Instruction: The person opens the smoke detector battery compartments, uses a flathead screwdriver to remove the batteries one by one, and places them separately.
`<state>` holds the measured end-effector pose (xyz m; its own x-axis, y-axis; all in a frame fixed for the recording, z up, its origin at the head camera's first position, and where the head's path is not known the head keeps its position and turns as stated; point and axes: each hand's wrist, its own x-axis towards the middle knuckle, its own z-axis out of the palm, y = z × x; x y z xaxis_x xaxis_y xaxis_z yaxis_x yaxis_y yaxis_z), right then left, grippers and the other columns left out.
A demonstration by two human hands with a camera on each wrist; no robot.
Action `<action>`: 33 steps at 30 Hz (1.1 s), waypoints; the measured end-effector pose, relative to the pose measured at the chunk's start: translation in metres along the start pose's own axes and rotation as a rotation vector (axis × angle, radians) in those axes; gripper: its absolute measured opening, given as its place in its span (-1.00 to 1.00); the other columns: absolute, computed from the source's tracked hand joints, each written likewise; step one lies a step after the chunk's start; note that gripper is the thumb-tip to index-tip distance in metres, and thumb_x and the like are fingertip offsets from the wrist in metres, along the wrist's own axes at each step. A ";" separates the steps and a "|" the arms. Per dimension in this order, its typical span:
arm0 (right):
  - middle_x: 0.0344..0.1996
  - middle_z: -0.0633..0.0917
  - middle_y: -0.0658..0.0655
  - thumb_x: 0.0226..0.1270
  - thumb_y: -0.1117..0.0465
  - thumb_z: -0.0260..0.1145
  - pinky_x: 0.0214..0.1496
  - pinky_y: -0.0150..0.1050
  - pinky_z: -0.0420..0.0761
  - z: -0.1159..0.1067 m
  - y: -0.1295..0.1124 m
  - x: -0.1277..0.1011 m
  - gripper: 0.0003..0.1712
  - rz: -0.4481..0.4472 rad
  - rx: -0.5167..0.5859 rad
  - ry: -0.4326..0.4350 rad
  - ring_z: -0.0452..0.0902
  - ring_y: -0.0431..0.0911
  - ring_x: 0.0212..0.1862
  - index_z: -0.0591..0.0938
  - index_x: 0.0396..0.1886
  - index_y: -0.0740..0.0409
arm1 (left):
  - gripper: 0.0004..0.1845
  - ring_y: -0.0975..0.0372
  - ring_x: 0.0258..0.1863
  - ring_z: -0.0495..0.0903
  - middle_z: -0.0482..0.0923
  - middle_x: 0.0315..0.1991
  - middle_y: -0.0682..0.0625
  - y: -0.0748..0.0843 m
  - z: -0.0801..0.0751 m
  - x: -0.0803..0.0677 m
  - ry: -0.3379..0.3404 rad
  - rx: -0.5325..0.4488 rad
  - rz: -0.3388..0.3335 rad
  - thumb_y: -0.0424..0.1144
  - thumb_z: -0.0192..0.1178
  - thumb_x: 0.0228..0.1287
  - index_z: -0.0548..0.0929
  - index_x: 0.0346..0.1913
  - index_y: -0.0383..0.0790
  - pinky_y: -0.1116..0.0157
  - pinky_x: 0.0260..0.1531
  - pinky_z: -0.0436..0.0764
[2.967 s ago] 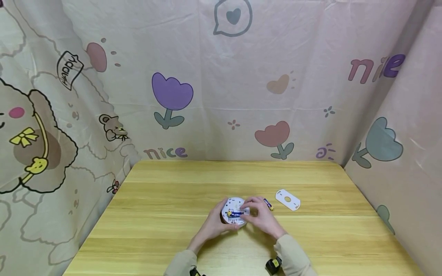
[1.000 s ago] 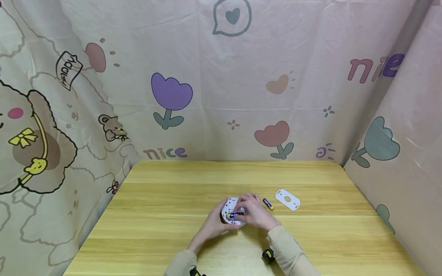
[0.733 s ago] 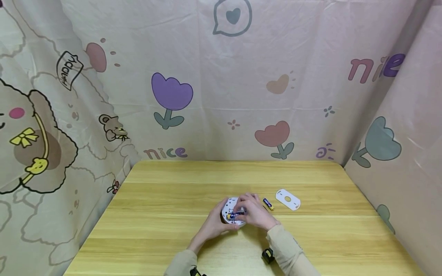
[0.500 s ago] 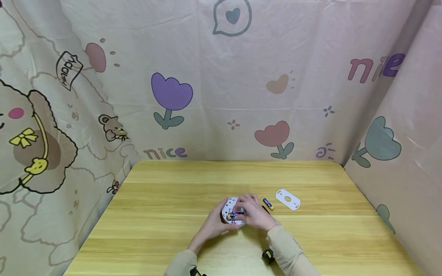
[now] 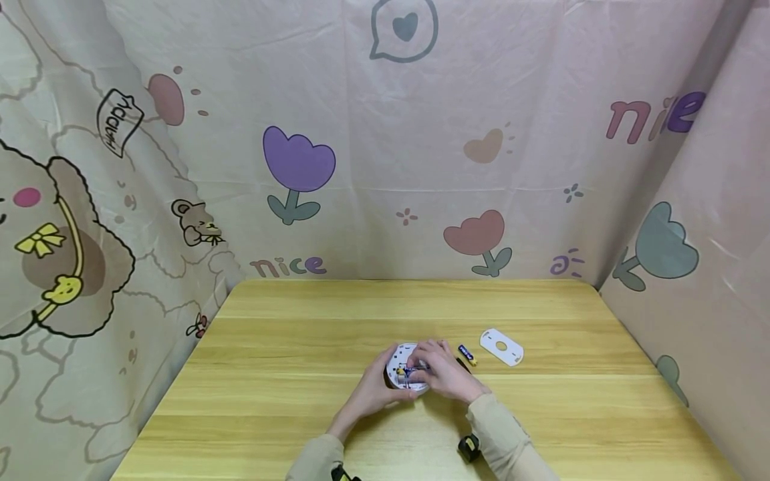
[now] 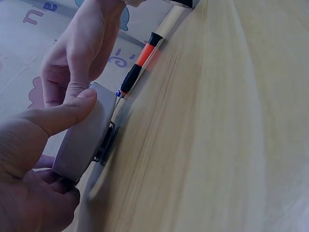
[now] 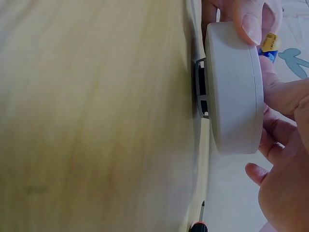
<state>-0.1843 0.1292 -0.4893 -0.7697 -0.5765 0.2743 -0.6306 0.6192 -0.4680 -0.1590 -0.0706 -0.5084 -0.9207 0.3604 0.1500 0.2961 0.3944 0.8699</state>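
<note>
Left hand (image 5: 374,387) grips round case (image 5: 402,366) | right hand (image 5: 444,373) pinches battery (image 5: 411,369) at its slot | step: seating battery | next: press flat.

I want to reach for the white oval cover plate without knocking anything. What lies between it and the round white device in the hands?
In the head view, a loose battery lies on the table between the round white device and the white oval cover plate.
</note>
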 end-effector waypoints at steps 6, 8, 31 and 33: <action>-0.15 0.71 -0.01 0.31 0.20 0.37 0.27 0.04 0.36 0.001 0.001 -0.002 -0.89 0.018 0.054 0.037 0.52 -0.11 0.00 0.61 -0.21 0.02 | 0.12 -0.29 0.34 0.39 0.30 0.41 -0.47 0.001 0.000 0.000 0.005 0.015 0.003 -0.20 0.59 -0.05 0.14 0.49 -0.54 -0.32 0.40 0.33; -0.19 0.71 -0.03 0.32 0.20 0.36 0.25 0.02 0.36 0.002 0.002 -0.003 -0.88 0.019 0.064 0.056 0.54 -0.13 -0.04 0.61 -0.19 0.03 | 0.13 -0.30 0.35 0.38 0.29 0.42 -0.48 0.001 0.000 0.000 0.004 0.011 0.000 -0.20 0.59 -0.05 0.13 0.49 -0.54 -0.32 0.41 0.31; -0.22 0.73 0.04 0.31 0.19 0.40 0.19 -0.05 0.65 0.004 0.007 -0.004 -0.83 0.274 0.463 0.179 0.56 -0.23 -0.12 0.69 -0.13 0.08 | 0.14 -0.30 0.40 0.33 0.25 0.45 -0.47 0.001 -0.001 0.000 0.001 -0.017 -0.015 -0.20 0.59 -0.05 0.12 0.51 -0.51 -0.34 0.44 0.25; -0.20 0.74 0.08 0.28 0.23 0.42 0.27 0.11 0.61 0.004 0.009 -0.004 -0.82 0.290 0.506 0.205 0.58 -0.20 -0.07 0.71 -0.13 0.10 | 0.14 -0.31 0.41 0.31 0.24 0.45 -0.48 0.001 -0.001 0.000 0.001 -0.010 -0.021 -0.19 0.59 -0.05 0.12 0.51 -0.51 -0.34 0.44 0.23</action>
<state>-0.1863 0.1348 -0.4977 -0.9380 -0.2772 0.2082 -0.3055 0.3773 -0.8743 -0.1590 -0.0711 -0.5071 -0.9269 0.3512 0.1326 0.2745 0.3929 0.8777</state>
